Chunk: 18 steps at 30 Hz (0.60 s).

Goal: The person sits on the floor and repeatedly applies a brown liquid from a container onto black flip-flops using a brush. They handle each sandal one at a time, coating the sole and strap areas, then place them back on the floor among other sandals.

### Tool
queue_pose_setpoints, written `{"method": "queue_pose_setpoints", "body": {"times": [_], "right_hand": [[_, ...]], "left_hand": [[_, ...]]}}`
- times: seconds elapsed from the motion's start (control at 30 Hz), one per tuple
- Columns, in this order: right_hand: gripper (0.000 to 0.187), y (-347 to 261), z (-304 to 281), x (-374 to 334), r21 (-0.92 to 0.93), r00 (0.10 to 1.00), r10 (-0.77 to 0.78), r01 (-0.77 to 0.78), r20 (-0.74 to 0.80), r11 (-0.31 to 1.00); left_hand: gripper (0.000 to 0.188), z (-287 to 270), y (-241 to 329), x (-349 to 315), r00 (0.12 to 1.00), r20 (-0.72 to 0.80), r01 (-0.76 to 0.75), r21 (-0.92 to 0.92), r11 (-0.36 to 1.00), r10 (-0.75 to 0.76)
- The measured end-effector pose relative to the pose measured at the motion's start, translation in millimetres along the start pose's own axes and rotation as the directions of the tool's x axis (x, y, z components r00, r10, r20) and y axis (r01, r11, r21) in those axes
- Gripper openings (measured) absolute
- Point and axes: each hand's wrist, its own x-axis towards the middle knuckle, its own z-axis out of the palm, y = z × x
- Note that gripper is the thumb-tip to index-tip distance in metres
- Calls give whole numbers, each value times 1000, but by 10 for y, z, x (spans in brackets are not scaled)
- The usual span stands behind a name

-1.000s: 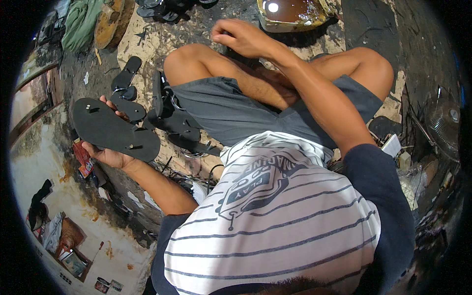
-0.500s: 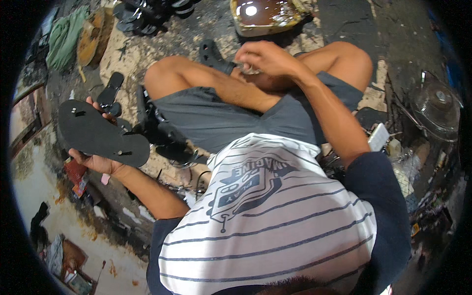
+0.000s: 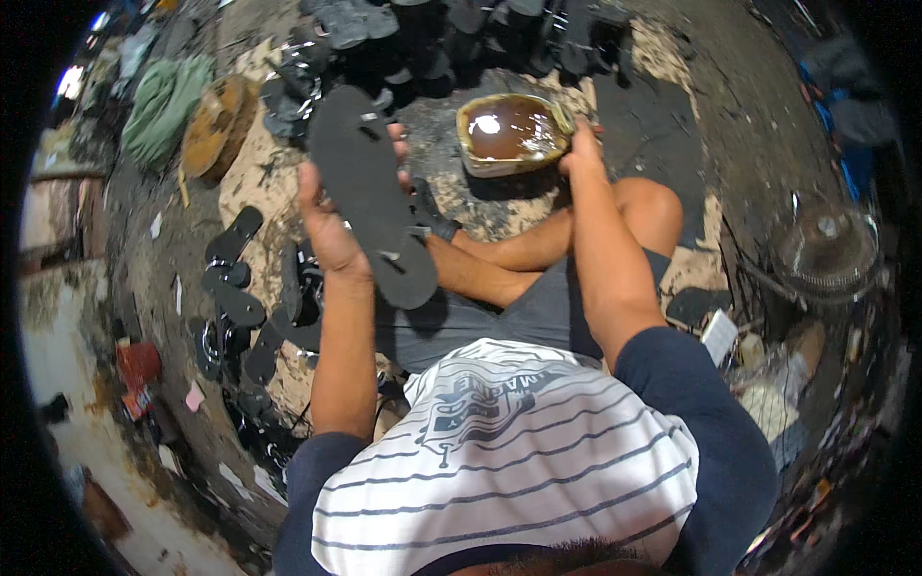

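Upright in my left hand [image 3: 336, 230] is a black flip-flop sole [image 3: 370, 182], its broad flat face toward me and small shiny pieces standing out near both ends. My thumb lies along its left edge and my fingertips show past its right edge. Farther right, my right hand [image 3: 584, 152] closes at the right rim of a squarish, yellowish tub [image 3: 480, 165]. Glossy brown liquid [image 3: 519, 136] fills the tub. Some of my right fingers are hidden behind the rim.
Several black sandals [image 3: 235, 235] lie left of my crossed legs, and a dark pile of footwear [image 3: 480, 43] spreads behind the tub. A brown block [image 3: 219, 130] and green cloth [image 3: 165, 113] are at far left. A round fan [image 3: 826, 240] stands right.
My left hand has swung the sole inward and forward, from far left to in front of my legs. My right hand has moved from over my legs to the tub's rim. The view has shifted forward.
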Motion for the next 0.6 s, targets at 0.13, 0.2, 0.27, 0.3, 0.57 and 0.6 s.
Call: {"method": "queue_pose_setpoints", "body": {"times": [0.13, 0.2, 0.27, 0.3, 0.57, 0.6], "right_hand": [[39, -61, -172, 156, -122, 922, -363, 379, 138, 917], [37, -3, -117, -85, -256, 872, -477, 489, 111, 834], [35, -27, -92, -126, -263, 855, -518, 507, 32, 821], [33, -48, -79, -136, -229, 832, -555, 539, -2, 810], [21, -506, 318, -1339, 120, 736, -456, 462, 500, 879], [23, -440, 349, -1512, 27, 653, -369, 470, 662, 882]], "left_hand": [[68, 26, -168, 83, 990, -139, 28, -7, 1000, -28], [62, -27, -193, 53, 975, -222, 7, -5, 1000, -8], [59, -18, -236, 39, 959, -284, 2, -10, 1000, -5], [58, -12, -231, 39, 959, -284, 4, 3, 1000, -2], [56, -43, -403, 25, 944, -326, 71, 24, 997, -59], [56, -44, -465, 59, 947, -313, 83, 30, 996, -69]]}}
